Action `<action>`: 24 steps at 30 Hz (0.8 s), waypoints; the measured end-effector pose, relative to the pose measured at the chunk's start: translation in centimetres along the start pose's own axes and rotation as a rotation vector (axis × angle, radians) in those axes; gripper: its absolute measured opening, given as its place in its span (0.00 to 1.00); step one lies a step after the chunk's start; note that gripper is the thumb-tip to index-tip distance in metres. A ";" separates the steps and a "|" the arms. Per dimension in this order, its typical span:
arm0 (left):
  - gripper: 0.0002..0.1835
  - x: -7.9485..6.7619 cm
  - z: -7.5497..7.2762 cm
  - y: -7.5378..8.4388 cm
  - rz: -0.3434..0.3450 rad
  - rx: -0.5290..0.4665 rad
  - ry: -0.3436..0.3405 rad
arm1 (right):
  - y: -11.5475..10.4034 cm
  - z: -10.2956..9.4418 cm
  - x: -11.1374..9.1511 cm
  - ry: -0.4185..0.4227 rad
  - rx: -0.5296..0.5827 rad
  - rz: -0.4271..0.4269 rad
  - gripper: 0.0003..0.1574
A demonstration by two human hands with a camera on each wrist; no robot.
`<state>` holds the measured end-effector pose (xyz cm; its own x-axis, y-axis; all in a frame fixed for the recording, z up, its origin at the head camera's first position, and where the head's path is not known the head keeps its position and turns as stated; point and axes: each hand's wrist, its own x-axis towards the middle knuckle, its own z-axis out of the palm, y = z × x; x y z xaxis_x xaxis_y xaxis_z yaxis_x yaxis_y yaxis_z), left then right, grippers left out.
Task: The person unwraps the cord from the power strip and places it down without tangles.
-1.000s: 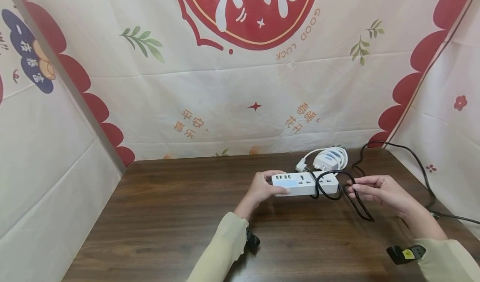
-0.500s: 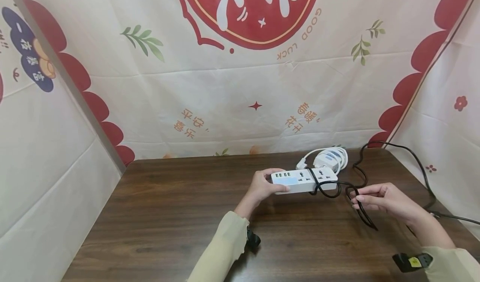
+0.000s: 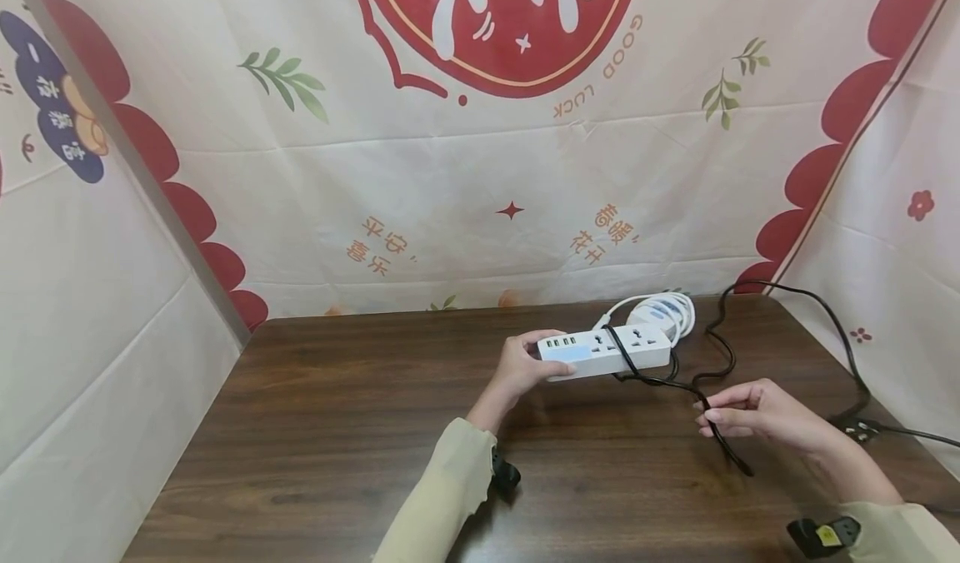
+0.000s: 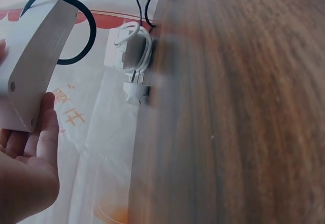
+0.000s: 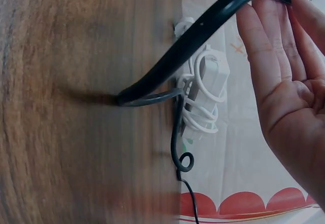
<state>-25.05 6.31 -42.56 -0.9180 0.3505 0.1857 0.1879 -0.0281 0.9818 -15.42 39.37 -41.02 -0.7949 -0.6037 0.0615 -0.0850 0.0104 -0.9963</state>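
Observation:
My left hand grips the left end of a long white power strip with a row of USB ports and several sockets facing up. In the left wrist view, the strip's plain underside shows, raised off the table. A black cord crosses round the strip's right half and runs on to my right hand. There the thumb and fingertips pinch a doubled length of it, whose bend hangs toward the front. The right wrist view shows this black cord passing close across the fingers.
Behind the strip, a white plug-in block with a coiled white cord lies at the table's back edge. More black cord loops along the right side, with a black plug by my right forearm. Printed cloth walls the brown table.
My right hand has moved down toward the front, drawing the black cord with it; fewer loops lie over the strip. The strip's right end has tilted up slightly in my left hand.

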 end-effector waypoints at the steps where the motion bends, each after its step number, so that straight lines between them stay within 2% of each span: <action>1: 0.23 0.0 -0.1 0.1 0.000 0.000 0.003 | 0.1 0.0 0.1 -0.002 -0.002 0.002 0.23; 9: 0.24 0.2 -0.3 0.4 0.004 -0.020 0.015 | 0.7 0.3 0.8 0.034 -0.033 0.064 0.23; 15: 0.25 0.3 -0.6 0.5 0.002 -0.023 -0.002 | 1.5 0.5 1.5 0.071 -0.072 0.126 0.20; 20: 0.24 -0.7 -0.7 2.7 0.014 -0.007 -0.002 | 2.0 0.7 2.0 0.107 -0.091 0.157 0.16; 22: 0.23 -0.7 -0.7 2.7 0.020 -0.012 0.003 | 2.1 0.8 2.2 0.116 -0.084 0.156 0.15; 24: 0.24 -0.3 -0.7 2.0 0.021 -0.017 0.008 | 2.1 0.9 2.3 0.124 -0.087 0.159 0.13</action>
<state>-24.61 5.47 -40.62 -0.9167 0.3419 0.2066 0.2014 -0.0509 0.9782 -16.89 37.25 -42.98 -0.8698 -0.4863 -0.0835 -0.0002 0.1695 -0.9855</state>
